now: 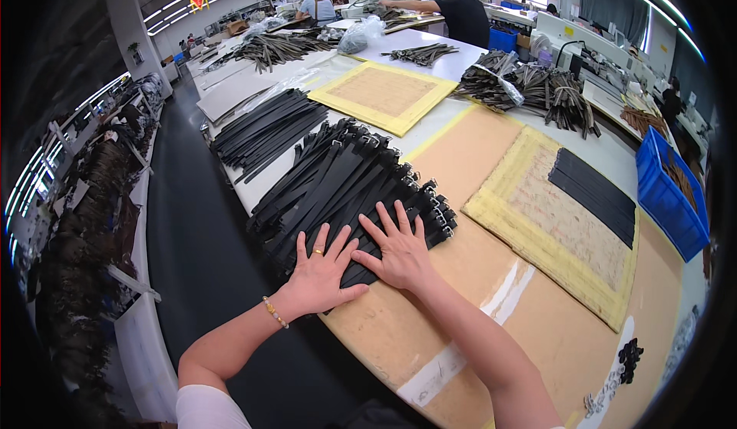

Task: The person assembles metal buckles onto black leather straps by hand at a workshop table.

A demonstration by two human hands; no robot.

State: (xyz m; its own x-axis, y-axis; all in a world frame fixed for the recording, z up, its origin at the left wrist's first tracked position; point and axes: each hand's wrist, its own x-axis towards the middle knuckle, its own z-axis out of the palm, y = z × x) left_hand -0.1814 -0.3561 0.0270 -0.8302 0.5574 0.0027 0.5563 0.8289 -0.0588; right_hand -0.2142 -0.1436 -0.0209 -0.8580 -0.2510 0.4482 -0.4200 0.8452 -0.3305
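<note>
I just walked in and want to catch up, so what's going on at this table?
A person has both hands, left and right, palms down with fingers spread on the near end of a pile of black buckled straps. More black straps lie just beyond, to the left. On the right, a yellow-bordered board carries a neat row of black straps. Farther back, someone in a dark top reaches out over the worktables.

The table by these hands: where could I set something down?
The tan table has bare room between the right forearm and the yellow-edged board; the board also has bare space left of its flat black strips. Crowded: under the left hand and right hand, where buckled black straps pile up.
</note>
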